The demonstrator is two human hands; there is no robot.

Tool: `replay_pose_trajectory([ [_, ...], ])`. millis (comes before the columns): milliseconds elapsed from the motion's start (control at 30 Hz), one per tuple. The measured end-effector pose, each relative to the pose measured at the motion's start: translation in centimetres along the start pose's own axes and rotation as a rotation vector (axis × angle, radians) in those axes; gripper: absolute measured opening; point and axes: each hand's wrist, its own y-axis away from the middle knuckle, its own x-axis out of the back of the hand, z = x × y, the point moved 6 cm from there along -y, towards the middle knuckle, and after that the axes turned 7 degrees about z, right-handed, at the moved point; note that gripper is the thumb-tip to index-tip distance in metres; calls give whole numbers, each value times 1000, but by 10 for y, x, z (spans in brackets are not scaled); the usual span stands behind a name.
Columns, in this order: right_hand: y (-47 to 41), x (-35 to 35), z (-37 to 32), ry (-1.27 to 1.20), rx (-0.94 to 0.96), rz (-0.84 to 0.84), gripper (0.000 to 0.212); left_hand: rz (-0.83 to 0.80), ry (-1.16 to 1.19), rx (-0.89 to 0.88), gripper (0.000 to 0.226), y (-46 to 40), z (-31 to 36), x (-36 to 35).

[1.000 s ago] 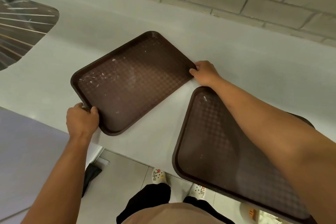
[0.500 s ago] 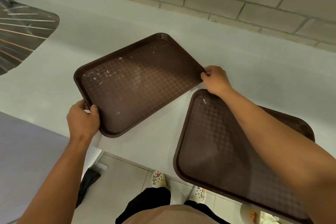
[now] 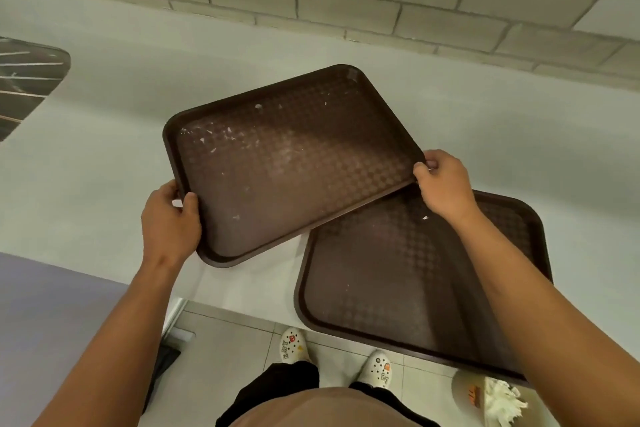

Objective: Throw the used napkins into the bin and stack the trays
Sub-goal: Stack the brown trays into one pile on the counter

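- The left hand (image 3: 170, 218) grips the near-left corner of the upper tray (image 3: 291, 163), thumb curled over the rim and fingers under it
- The right hand (image 3: 445, 185) pinches the same tray's right corner, fingertips curled round its edge
- That tray hangs between the two hands above the pale counter (image 3: 104, 149), its right corner overlapping the far-left corner of the lower tray (image 3: 408, 288); whether the two touch there I cannot tell
- The lower tray lies flat on the counter, its near edge jutting past the counter's front over the tiled floor (image 3: 235, 347)
- Handling, as I judge it: both look like stiff moulded plastic, light for their size, with a textured floor and a raised rim, so opposite corners give the surest hold and best control of turning
- The held tray sits askew to the lower one, so it will likely need turning to line up the rims before it nests
- Contents: the upper tray holds only white specks and smears, the lower one a fleck or two; no napkins on either
- At the bottom right a container (image 3: 485, 399) shows crumpled white paper (image 3: 502, 402), presumably the bin
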Motion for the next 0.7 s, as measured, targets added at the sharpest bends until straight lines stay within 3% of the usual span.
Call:
replay_pose_trajectory([
  [233, 35, 57, 54, -77, -90, 40, 36, -108, 32, -69, 35, 25, 43, -41],
  [700, 94, 149, 152, 111, -129, 188, 39, -256, -42, -163, 37, 90, 98, -110],
])
